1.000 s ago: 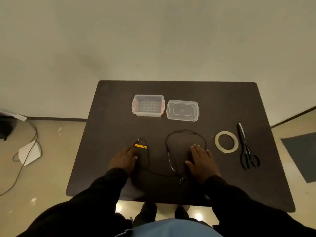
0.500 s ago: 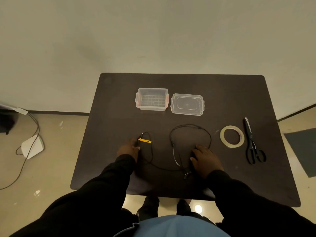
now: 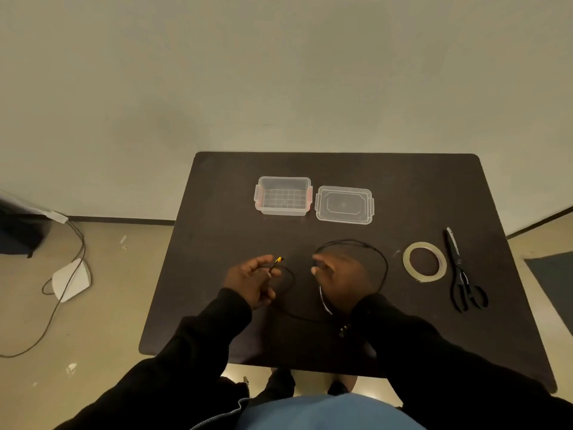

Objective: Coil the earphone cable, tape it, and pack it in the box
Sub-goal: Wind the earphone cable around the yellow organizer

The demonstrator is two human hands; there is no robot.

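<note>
A black earphone cable lies in loose loops on the dark table. My left hand pinches its yellow plug end and holds it just above the table. My right hand hovers over the cable's larger loop, fingers spread and slightly curled, holding nothing. The earbud end lies near my right sleeve. A clear plastic box stands uncovered at the back, its lid flat beside it on the right. A roll of clear tape lies right of the cable.
Black scissors lie at the right, past the tape. The table's near edge is close to my body. On the floor at the left are a white device with a trailing cord and a dark object by the wall.
My left hand has lifted the yellow plug end off the table. My right hand has risen from the cable and moved forward over the loop. The camera view has shifted back.
</note>
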